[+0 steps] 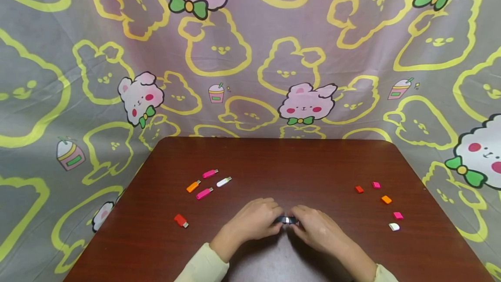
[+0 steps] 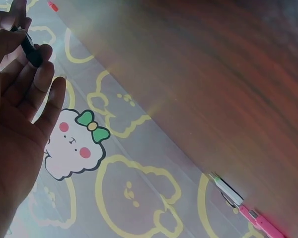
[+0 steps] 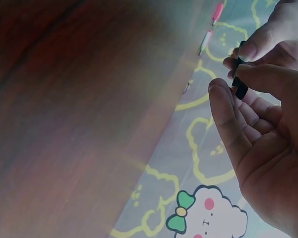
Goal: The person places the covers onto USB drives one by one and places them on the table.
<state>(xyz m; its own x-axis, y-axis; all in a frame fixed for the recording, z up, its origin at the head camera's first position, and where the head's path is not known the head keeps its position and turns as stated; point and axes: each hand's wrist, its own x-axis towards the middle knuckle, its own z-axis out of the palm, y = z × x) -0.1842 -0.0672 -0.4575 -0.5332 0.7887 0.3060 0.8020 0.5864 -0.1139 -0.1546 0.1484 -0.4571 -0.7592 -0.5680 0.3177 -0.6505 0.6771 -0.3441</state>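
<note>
A black USB stick (image 1: 280, 219) spans the gap between both hands, a bright silver band showing at its middle. My left hand (image 1: 254, 217) pinches one end between thumb and fingers. On the other end, the dark cap (image 3: 241, 89), the thumb and fingers of my right hand (image 1: 318, 230) close in a pinch. Fingers cover much of the stick in the head view. Nearest on the left lies an uncapped red USB stick (image 1: 181, 219), its metal plug pointing toward the lower right.
At the left of the brown table (image 1: 282, 160) lie uncapped sticks: orange (image 1: 192, 186), white (image 1: 222, 182), upper pink (image 1: 209, 174) and lower pink (image 1: 203, 193). Loose caps at the right are red (image 1: 359, 189), orange (image 1: 386, 199), white (image 1: 394, 226) and pink (image 1: 376, 185). Patterned cloth (image 1: 250, 90) hangs behind.
</note>
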